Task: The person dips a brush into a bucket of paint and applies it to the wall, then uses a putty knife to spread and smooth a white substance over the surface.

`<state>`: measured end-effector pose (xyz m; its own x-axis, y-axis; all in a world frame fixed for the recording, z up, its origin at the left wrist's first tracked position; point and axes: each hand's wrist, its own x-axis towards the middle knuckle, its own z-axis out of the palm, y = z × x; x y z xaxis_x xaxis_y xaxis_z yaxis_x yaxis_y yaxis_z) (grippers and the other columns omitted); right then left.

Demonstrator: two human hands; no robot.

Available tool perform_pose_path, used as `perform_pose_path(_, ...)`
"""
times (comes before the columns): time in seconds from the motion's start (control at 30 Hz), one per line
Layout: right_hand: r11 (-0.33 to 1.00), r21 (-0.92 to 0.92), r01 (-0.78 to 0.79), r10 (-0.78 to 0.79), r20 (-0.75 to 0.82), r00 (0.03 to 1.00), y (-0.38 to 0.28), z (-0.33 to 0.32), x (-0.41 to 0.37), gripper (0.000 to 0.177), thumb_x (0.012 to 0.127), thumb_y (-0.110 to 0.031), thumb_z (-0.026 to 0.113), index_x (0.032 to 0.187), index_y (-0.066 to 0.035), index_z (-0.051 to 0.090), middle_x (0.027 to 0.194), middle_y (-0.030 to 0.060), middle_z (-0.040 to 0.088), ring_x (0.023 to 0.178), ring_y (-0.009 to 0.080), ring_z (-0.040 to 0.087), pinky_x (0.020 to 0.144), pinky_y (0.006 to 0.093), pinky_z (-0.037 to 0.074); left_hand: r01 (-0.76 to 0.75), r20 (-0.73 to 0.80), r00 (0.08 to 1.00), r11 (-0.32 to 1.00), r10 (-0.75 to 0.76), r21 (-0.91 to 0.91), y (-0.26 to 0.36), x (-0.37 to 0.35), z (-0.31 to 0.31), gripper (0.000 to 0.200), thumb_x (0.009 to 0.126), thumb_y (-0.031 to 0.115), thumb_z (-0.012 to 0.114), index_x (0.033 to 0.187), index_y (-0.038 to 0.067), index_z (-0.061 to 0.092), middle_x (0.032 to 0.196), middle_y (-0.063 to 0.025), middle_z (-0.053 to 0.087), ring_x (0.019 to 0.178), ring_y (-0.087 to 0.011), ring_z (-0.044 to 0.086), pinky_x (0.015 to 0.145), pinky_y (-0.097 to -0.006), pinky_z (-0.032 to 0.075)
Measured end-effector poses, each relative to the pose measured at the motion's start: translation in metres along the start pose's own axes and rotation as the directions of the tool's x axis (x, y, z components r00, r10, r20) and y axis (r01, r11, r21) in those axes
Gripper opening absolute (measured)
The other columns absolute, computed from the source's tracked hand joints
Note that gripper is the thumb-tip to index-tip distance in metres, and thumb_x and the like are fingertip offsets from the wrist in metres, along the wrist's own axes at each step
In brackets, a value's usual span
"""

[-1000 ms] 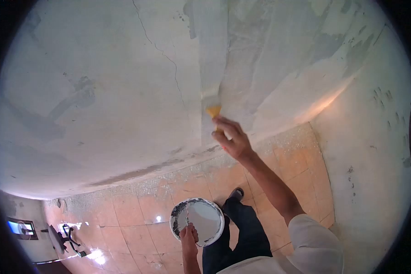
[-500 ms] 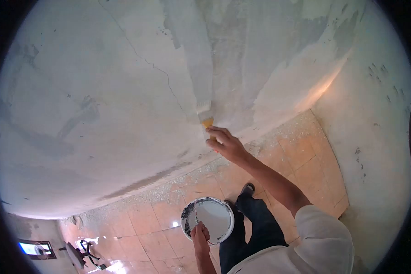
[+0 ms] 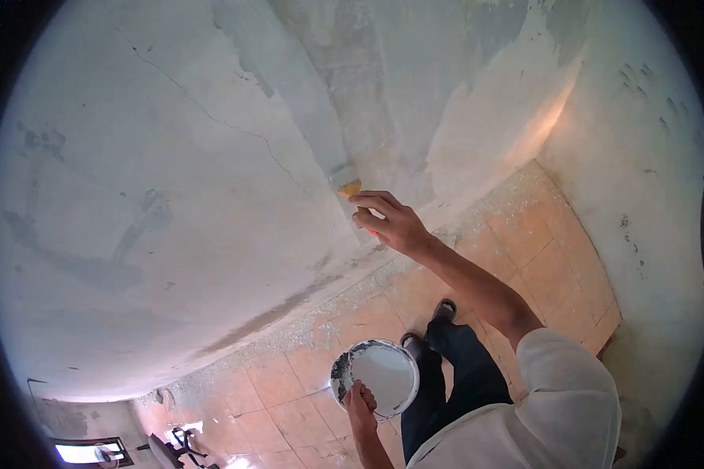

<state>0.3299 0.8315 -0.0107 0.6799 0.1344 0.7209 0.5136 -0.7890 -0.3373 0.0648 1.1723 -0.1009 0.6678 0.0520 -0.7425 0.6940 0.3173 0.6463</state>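
My right hand (image 3: 389,223) grips a putty knife (image 3: 347,186) with a yellow handle, its blade pressed flat against the wall (image 3: 172,203). A fresh grey strip of putty (image 3: 305,102) runs up the wall from the blade. Lower down, my left hand (image 3: 361,400) holds the near rim of a round white pan (image 3: 383,374) that carries pale putty, with dark smears on its left side.
A thin crack (image 3: 211,117) crosses the wall to the left of the strip. The floor (image 3: 540,258) is orange tile, dusty along the wall's base. A side wall (image 3: 649,180) closes the corner on the right. My dark trousers and shoe (image 3: 443,313) stand below.
The view has swung so the wall tilts more to the left. My right hand and the knife have slid down the strip. The pan has shifted right in view.
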Motion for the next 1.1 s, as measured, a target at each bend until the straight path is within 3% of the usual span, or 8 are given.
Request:
perform_pose_path(0.1,0.99,-0.037,0.133,-0.138,-0.185,0.973,-0.012,0.001,0.002,0.034,0.083,-0.004,0.081,0.114,-0.014,0.069,0.135,0.003,0.063,0.125,0.025,0.065,0.077,0.0308,0.067,0.046,-0.008,0.999,0.999,-0.045,0.003,-0.002,0.007,-0.005,0.032,0.107,0.023,0.059,0.079,0.016,0.046,0.06,0.0082,0.029,0.046,-0.0049,0.025,0.043,-0.027,0.019)
perform_pose_path(0.37,0.993,0.038,-0.11,0.1,0.214,0.972,0.031,0.129,-0.127,0.031,0.083,-0.004,0.08,0.111,-0.012,0.068,0.141,0.0043,0.059,0.137,0.0248,0.056,0.084,0.0293,0.066,0.098,-0.04,0.995,0.995,-0.097,0.031,0.005,0.009,-0.003,0.034,0.107,0.025,0.059,0.076,0.016,0.046,0.058,0.0078,0.031,0.047,-0.0045,0.025,0.045,-0.0283,0.019)
perform_pose_path(0.63,0.991,0.109,-0.082,0.079,0.027,0.996,0.005,0.126,-0.102,0.032,0.084,-0.001,0.077,0.113,-0.012,0.067,0.14,0.0051,0.059,0.131,0.0248,0.058,0.085,0.0317,0.066,0.103,0.03,0.994,0.995,-0.103,0.02,0.007,0.001,0.0,0.036,0.108,0.024,0.058,0.076,0.016,0.046,0.059,0.0084,0.032,0.047,-0.0044,0.025,0.044,-0.0264,0.02)
perform_pose_path(0.83,0.897,0.252,-0.362,0.355,0.075,0.932,0.018,0.136,-0.174,0.037,0.084,0.002,0.08,0.118,-0.01,0.07,0.126,0.0086,0.067,0.119,0.0296,0.065,0.088,0.0368,0.062,0.079,0.03,0.996,0.994,-0.081,0.071,0.001,0.002,0.0,0.036,0.108,0.024,0.059,0.075,0.016,0.045,0.059,0.0081,0.031,0.048,-0.005,0.025,0.045,-0.0269,0.019)
perform_pose_path(0.93,0.806,0.26,-0.531,0.576,-0.14,0.806,0.009,0.119,-0.189,0.032,0.088,0.003,0.077,0.118,-0.008,0.071,0.118,0.0114,0.069,0.109,0.0277,0.07,0.087,0.039,0.06,0.089,0.034,0.995,0.995,-0.091,0.052,0.003,0.003,0.0,0.036,0.108,0.024,0.058,0.075,0.016,0.044,0.059,0.0078,0.031,0.047,-0.0049,0.025,0.045,-0.0275,0.019)
perform_pose_path(1.0,0.462,0.586,-0.666,0.886,-0.275,0.373,0.012,0.133,-0.212,0.019,0.097,0.001,0.073,0.116,0.003,0.07,0.121,0.0138,0.067,0.111,0.0261,0.071,0.092,0.033,0.065,0.092,-0.011,0.996,0.993,-0.091,0.08,0.003,0.005,0.0,0.036,0.108,0.025,0.058,0.076,0.016,0.045,0.058,0.0076,0.032,0.047,-0.0049,0.025,0.045,-0.028,0.019)
perform_pose_path(1.03,0.457,0.578,-0.676,0.889,-0.272,0.368,0.014,0.14,-0.228,0.019,0.097,0.001,0.073,0.116,0.003,0.07,0.121,0.0138,0.067,0.111,0.0261,0.071,0.092,0.033,0.065,0.105,-0.012,0.994,0.991,-0.105,0.081,0.001,0.006,-0.001,0.036,0.108,0.025,0.058,0.076,0.016,0.045,0.058,0.0076,0.032,0.047,-0.0049,0.025,0.045,-0.028,0.019)
perform_pose_path(1.1,-0.3,0.954,0.008,0.926,0.294,-0.238,0.022,0.157,-0.268,0.021,0.102,0.0,0.067,0.118,0.013,0.065,0.121,0.0156,0.065,0.11,0.0242,0.07,0.094,0.0302,0.066,0.057,0.021,0.998,0.995,-0.059,0.085,-0.005,0.012,-0.005,0.036,0.108,0.024,0.058,0.075,0.017,0.044,0.057,0.0076,0.029,0.045,-0.0063,0.023,0.044,-0.029,0.018)
